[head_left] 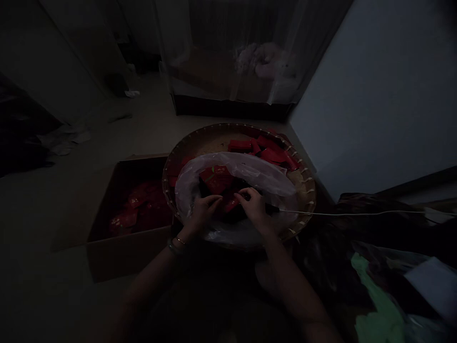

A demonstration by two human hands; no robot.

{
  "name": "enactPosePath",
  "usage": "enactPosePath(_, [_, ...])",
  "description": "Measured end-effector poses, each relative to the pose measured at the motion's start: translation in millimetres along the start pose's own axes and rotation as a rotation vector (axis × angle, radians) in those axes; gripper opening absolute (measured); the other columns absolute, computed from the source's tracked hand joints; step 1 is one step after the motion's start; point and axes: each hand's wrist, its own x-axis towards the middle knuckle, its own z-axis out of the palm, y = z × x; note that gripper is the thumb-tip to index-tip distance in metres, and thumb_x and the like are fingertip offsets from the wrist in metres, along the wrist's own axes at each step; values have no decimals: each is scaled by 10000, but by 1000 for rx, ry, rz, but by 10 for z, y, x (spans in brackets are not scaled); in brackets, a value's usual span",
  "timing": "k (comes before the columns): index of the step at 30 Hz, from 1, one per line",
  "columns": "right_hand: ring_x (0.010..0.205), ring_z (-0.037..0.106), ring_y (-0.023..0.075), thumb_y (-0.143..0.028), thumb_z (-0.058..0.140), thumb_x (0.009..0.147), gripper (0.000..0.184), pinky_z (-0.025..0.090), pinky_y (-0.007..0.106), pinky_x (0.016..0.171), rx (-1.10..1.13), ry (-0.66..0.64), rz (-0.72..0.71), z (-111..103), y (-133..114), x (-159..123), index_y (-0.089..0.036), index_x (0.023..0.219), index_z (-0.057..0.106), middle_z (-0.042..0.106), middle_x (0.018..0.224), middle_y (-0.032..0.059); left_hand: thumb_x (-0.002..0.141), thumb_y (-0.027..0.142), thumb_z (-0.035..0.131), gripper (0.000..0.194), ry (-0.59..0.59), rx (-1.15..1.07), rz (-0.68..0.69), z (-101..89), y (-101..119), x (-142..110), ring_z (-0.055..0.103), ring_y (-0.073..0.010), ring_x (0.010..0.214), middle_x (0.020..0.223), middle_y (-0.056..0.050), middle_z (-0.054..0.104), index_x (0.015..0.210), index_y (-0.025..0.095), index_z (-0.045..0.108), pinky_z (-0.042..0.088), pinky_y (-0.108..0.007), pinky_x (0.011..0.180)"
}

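In the dim light, my left hand (206, 209) and my right hand (253, 205) face each other with thumbs and fingers pinched. Between them a small red packet (230, 205) with light print shows, and the fingertips of both hands are at its upper edges. Beneath lies a translucent plastic bag (243, 164), its mouth spread in a ring inside a round woven basket (307, 193). A larger red packet (216, 178) with gold and green marks rests in the bag, just beyond my fingers. The bag's dark inside is hard to make out.
Several flat red packets (273, 155) lie at the basket's far right. On the left stands an open cardboard box (124, 243) with red packets inside. A white cord (342, 214) runs right from a dark stick-like end. Green cloth (374, 290) lies lower right; a wall (385, 95) rises behind.
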Motion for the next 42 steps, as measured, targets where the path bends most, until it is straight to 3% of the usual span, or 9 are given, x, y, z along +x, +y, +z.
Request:
enactPosePath(5, [820,544,218,-281,492,885,230,446,382,807,-208,31,-261,-28,-19,-25,-182,784,674,615,795,89,848,349,539,254,25,7,12,9,-12,19,663,-195,810,918,-39,727,954,189,704,496,-263,724])
enactPosePath(9, [824,574,199,-216,441,904,230,470,353,790,-76,-66,-393,15,-34,-73,-181,871,666,651,808,79,851,339,529,240,75,4,19,9,-25,41,665,-194,797,883,-32,728,921,185,699,502,-270,703])
enactPosePath(15, [684,617,182,-349,613,781,177,480,292,666,66,-195,-124,-13,-23,-39,-181,787,667,675,745,44,834,336,564,209,64,-43,66,7,-22,35,668,-185,780,869,-21,730,898,200,708,511,-268,698])
enactPosePath(20, [723,617,169,-357,514,832,242,476,275,673,219,-223,34,-83,-41,-3,-178,927,648,684,811,30,842,379,543,283,70,-240,3,-7,-35,86,666,-195,849,926,-35,727,968,181,701,527,-281,738])
enactPosePath(25, [684,601,149,-428,540,800,409,490,277,637,452,-491,190,-62,-10,-3,-142,1076,638,689,897,46,836,404,548,298,42,-284,11,-22,-136,129,664,-201,861,935,-40,728,929,173,713,532,-287,748])
enactPosePath(29, [775,615,182,-524,478,832,487,492,323,736,490,-540,247,-89,44,26,-126,1046,658,688,889,46,881,380,488,299,37,-136,97,-57,-177,142,661,-192,807,907,-42,727,940,177,700,536,-294,712])
enactPosePath(32, [835,611,197,-562,442,844,522,474,354,816,446,-545,249,-86,67,37,-125,1026,662,685,896,47,884,324,493,294,143,131,274,-81,-104,128,614,-226,972,1077,-87,682,1083,168,642,506,-375,854])
enactPosePath(36, [889,589,204,-567,403,864,508,442,379,885,393,-559,229,-26,34,14,-146,978,664,676,914,42,726,323,704,639,81,468,558,-43,64,72,426,-311,1206,1360,-119,492,1303,173,474,389,-486,1005])
enactPosePath(42, [1003,576,203,-545,409,876,446,402,389,973,497,-592,204,-66,-146,-33,-176,967,642,658,991,45,712,146,658,537,35,437,590,77,40,114,516,-259,1028,1149,-98,619,1227,172,505,474,-414,877])
